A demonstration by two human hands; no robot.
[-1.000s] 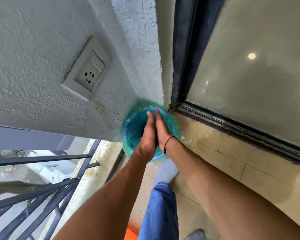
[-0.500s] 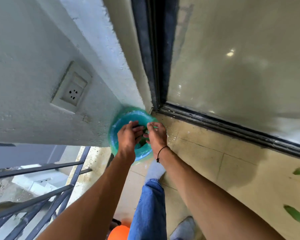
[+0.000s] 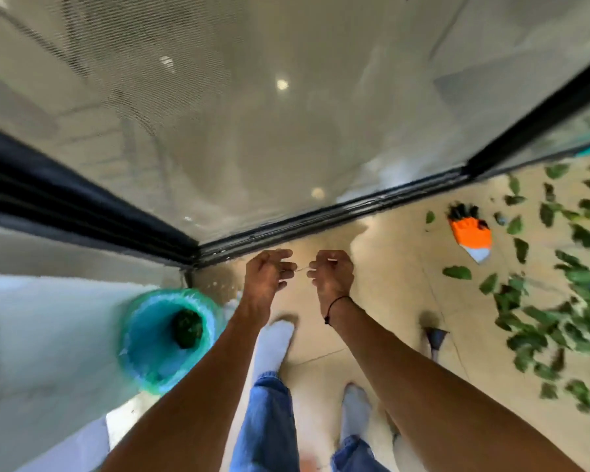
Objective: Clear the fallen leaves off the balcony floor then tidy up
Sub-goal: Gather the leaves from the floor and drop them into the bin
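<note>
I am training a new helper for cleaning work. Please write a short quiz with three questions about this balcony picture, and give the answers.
1. True or false: the bin with the green liner is empty.
2. Where do most of the fallen leaves lie? A) at the right side of the balcony floor; B) inside the sliding door track; C) on the person's socks.
3. Fill in: the orange brush lies on the floor near the ____ door.

Key:
1. False: a dark clump of leaves sits in it.
2. A.
3. Sliding glass door.

Both the left hand and the right hand are raised with curled fingers; blur hides whether they pinch something.
</note>
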